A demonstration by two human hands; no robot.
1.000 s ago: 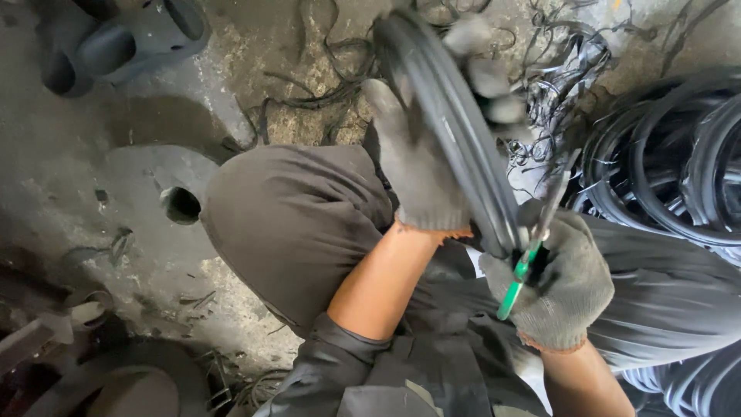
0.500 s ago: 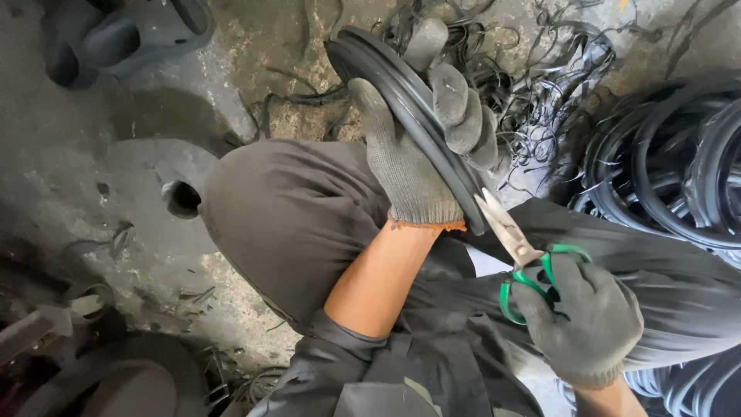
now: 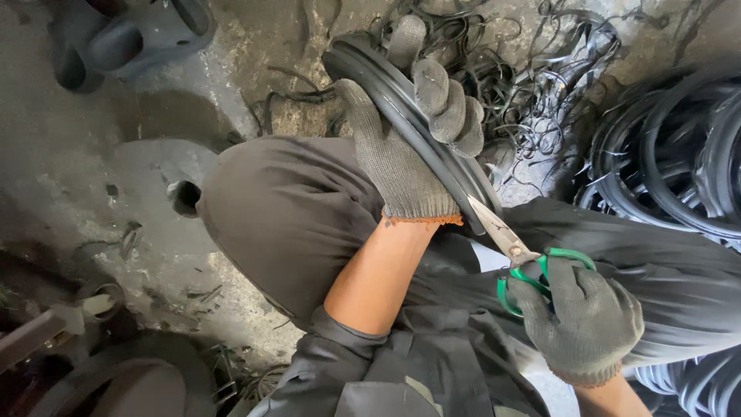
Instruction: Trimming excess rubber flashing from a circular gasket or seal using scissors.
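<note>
Gripping a black curved rubber ring (image 3: 432, 147), the left hand (image 3: 409, 147) in its grey knitted glove wraps around the band, thumb on the near-left side and fingers (image 3: 451, 108) folded over the far-right edge. The ring runs diagonally from the far middle of the scene down toward the right, resting across the person's lap above the dark grey trousers (image 3: 293, 216).

The right hand (image 3: 583, 320), also in a grey knitted glove, is clenched through the loops of green-handled scissors (image 3: 525, 259). Their metal blades point up and to the left, and the tips meet the lower end of the rubber ring just beside the cuff of the left glove. Whether the blades bite into the rubber cannot be told.

On the right lies a pile of black rubber hoops (image 3: 671, 162), stacked and overlapping. At the far side, behind the ring, a tangle of thin black rubber trimmings (image 3: 540, 77) is scattered on the dirty concrete floor (image 3: 255, 62). On the left of the knee sits a flat grey round plate with a hole (image 3: 181, 197). A grey moulded sandal (image 3: 116, 38) lies at the far left.
</note>
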